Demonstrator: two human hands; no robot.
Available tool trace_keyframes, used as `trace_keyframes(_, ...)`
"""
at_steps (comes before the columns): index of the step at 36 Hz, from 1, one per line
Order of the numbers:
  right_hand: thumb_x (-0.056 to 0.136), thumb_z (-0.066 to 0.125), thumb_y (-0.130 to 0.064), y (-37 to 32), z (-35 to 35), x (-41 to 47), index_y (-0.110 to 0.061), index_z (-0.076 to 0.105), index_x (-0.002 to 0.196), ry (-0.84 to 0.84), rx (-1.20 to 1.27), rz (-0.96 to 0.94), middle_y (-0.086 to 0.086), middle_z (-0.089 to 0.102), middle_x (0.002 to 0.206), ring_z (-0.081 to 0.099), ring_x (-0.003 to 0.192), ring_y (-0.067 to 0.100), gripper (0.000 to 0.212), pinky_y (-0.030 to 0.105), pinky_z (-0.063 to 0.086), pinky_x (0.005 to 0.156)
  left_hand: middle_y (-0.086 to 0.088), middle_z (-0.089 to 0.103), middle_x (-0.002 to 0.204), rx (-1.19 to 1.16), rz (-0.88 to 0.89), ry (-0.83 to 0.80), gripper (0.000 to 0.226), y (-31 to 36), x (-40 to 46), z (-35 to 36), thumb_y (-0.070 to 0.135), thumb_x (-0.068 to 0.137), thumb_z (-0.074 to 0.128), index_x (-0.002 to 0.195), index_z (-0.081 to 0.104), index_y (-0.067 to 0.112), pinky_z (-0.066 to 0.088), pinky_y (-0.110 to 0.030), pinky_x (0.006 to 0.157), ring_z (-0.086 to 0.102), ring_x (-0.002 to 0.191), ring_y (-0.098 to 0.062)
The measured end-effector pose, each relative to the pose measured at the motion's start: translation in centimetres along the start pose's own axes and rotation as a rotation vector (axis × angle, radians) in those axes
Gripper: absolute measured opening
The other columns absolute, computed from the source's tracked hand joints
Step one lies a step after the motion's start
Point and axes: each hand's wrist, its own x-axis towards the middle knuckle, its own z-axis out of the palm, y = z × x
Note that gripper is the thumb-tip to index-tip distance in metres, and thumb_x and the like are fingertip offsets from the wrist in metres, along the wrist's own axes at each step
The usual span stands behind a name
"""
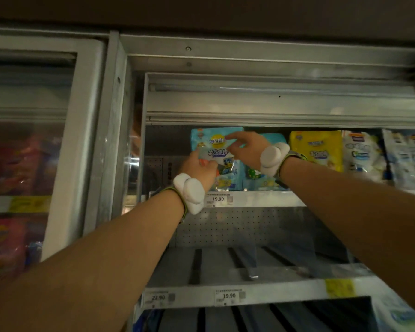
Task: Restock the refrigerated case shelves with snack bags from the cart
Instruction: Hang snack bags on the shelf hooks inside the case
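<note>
While both arms are raised to the top shelf (249, 196), a light-blue snack bag (216, 149) is held upright at the shelf's left end, long axis vertical, printed face toward the camera. Left hand (198, 170) is seen at the bag's lower left; its fingers are curled round the lower edge and grip it from below. Right hand (246, 149) lies at the bag's upper right, its fingers partly spread, with thumb and forefinger pinching the bag near its upper middle. The bag thus sits between the two hands, left of the right hand's fingers and up and to the right of the left hand.

Just behind and to the right, a second blue bag (261, 174) is noted, then a yellow bag (318, 149) and white bags (364, 155) farther right. Whether the held bag's bottom rests on the shelf cannot be told; it is hidden by the left hand. A price tag (218, 199) is fixed to the shelf's front edge just beneath.

The shelf below (225, 264) carries no bags in its visible part. Judged step: seating the bag upright, pushed back into line. Both hands appear equally near; the left bears the weight.
</note>
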Motion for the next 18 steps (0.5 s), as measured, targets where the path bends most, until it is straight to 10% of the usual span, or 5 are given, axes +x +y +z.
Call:
trace_keyframes(4, 0.095, 0.057, -0.029, 0.5, -0.2, -3.2, -0.023, 0.057, 0.132, -0.051, 0.109, 0.054, 0.002, 0.069, 0.108, 0.068, 0.091, 0.019, 0.037, 0.038, 0.056, 0.087, -0.003, 0.070, 0.108, -0.001, -0.069, -0.037, 0.020, 0.6, -1.7, 0.4, 0.022, 0.097, 0.054, 0.114, 0.062, 0.017, 0.053, -0.040, 0.093, 0.066, 0.100, -0.025)
trace_keyframes(7, 0.096, 0.057, -0.027, 0.7, -0.3, -5.5, -0.020, 0.059, 0.128, -0.050, 0.181, 0.092, 0.000, 0.068, 0.108, 0.065, 0.088, 0.011, 0.033, 0.019, 0.053, 0.079, -0.006, 0.069, 0.109, 0.010, -0.089, -0.056, 0.025, 1.1, -3.2, 0.5, 0.031, 0.098, 0.053, 0.116, 0.059, 0.014, 0.052, -0.043, 0.095, 0.065, 0.100, -0.026)
trace_keyframes(18, 0.095, 0.054, -0.019, 0.9, -0.1, -10.3, -0.015, 0.062, 0.120, -0.038, 0.391, 0.242, 0.004, 0.072, 0.097, 0.067, 0.084, 0.016, 0.027, 0.018, 0.045, 0.061, 0.002, 0.055, 0.106, 0.036, -0.105, -0.126, 0.011, 2.0, -6.5, 0.2, 0.030, 0.101, 0.051, 0.092, 0.045, 0.031, 0.040, -0.029, 0.085, 0.054, 0.098, -0.020)
